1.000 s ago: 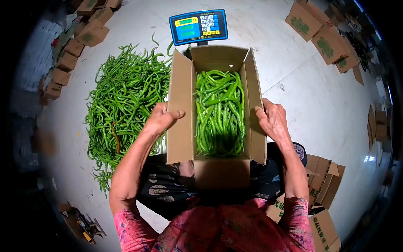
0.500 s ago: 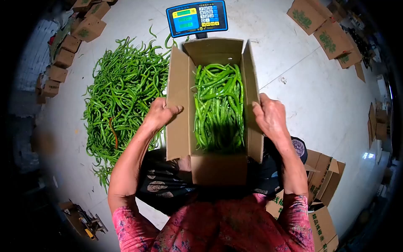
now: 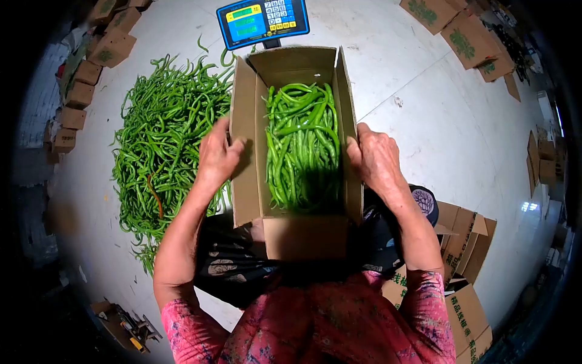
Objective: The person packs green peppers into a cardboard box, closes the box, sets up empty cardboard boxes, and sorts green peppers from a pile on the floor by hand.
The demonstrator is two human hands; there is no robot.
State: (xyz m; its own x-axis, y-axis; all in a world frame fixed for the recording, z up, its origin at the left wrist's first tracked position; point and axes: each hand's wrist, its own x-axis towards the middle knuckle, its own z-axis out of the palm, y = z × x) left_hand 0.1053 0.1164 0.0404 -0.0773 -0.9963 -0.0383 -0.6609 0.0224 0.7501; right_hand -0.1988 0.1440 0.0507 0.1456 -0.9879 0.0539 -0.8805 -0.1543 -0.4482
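Note:
An open cardboard box (image 3: pixel 306 238) stands between my knees, filled with long green peppers (image 3: pixel 303 148). My left hand (image 3: pixel 219 151) is closed on the box's left flap, its thumb on the inner face and somewhat blurred. On the other side my right hand (image 3: pixel 374 156) grips the right flap, thumb inside and fingers outside. Just beyond the box's far end is a scale display (image 3: pixel 263 23) with lit green digits and a keypad. A shadow darkens the peppers near the box's close end.
A large heap of green peppers (image 3: pixel 160 145) lies on the floor at the left, with one reddish pepper (image 3: pixel 155 195) on it. Printed cartons (image 3: pixel 467 318) lie at the lower right. More boxes line the upper left and upper right. Tools (image 3: pixel 134 330) lie at the lower left.
The box, both hands and the scale display appear further left and higher in the view; the floor and heap have shifted too. My left thumb has moved along the left flap. Both hands remain at the flaps.

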